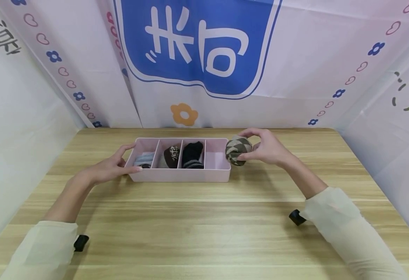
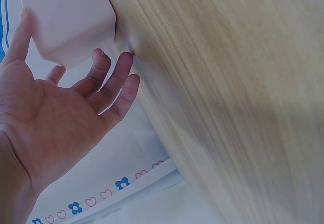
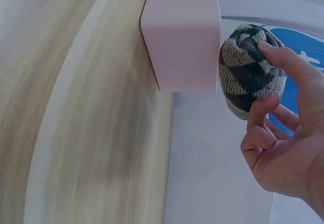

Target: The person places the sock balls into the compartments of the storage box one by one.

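Note:
A pair of rolled socks (image 1: 238, 150) in a brown and beige diamond pattern is pinched by my right hand (image 1: 269, 147), thumb on the near side. In the head view the roll is at the right end of a pink divided storage box (image 1: 180, 175), by the rim. The right wrist view shows the sock roll (image 3: 250, 70) beside the box's end wall (image 3: 185, 57). My left hand (image 1: 108, 167) holds the box's left end, thumb at the front rim and index finger at the back. Its other fingers (image 2: 121, 72) curl loosely below that end.
Three compartments hold light blue socks (image 1: 144, 159), brown and grey socks (image 1: 171, 157) and black socks (image 1: 192, 155). The right compartment (image 1: 215, 153) shows its bare floor. A wooden table (image 1: 190, 225) lies under the box, with a printed cloth (image 1: 278, 109) behind it.

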